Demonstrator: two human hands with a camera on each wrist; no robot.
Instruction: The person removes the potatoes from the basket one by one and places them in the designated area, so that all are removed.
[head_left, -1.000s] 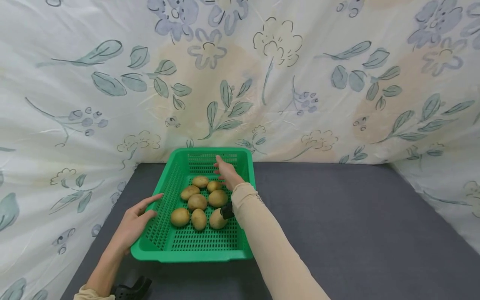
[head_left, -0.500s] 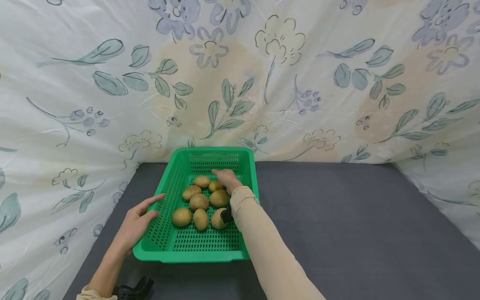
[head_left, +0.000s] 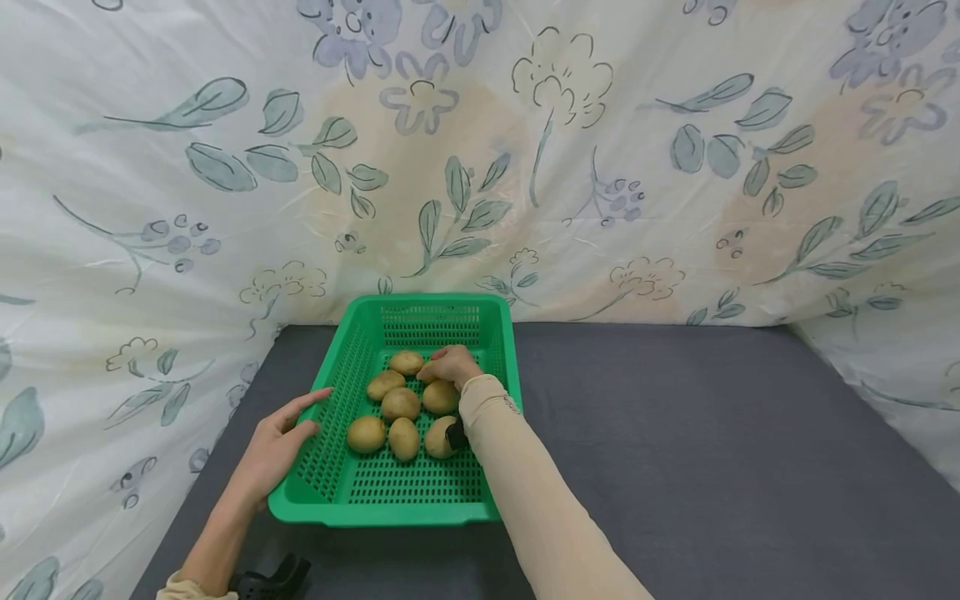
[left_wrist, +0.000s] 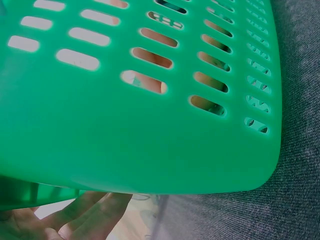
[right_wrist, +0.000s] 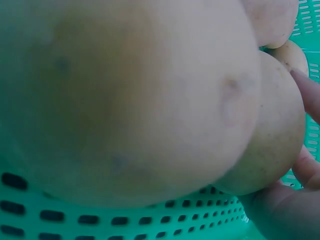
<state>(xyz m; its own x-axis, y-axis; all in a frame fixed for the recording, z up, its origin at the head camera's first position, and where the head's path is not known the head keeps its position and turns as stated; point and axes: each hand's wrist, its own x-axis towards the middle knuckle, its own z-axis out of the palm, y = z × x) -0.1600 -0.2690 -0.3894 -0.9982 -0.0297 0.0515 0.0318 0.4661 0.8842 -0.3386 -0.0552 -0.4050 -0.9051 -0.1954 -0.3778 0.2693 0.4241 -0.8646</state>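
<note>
A green plastic basket with slotted walls holds several pale brown potatoes. My left hand grips its left rim, thumb and index finger lying over the edge; in the left wrist view the fingers curl at the rim. Inside the basket, my right hand reaches down toward the back right, its fingers closed around a potato that it mostly hides. The right wrist view shows a large potato close to the camera, another potato beyond it, and fingertips at the right edge.
The basket stands on a dark grey cloth-covered table, which extends to its right. A floral curtain hangs behind and along the left side. A black strap device sits at the left wrist.
My right hand has lowered from above the back of the basket onto the back-right potato, its fingers drawing in around it. The left hand keeps its place on the rim.
</note>
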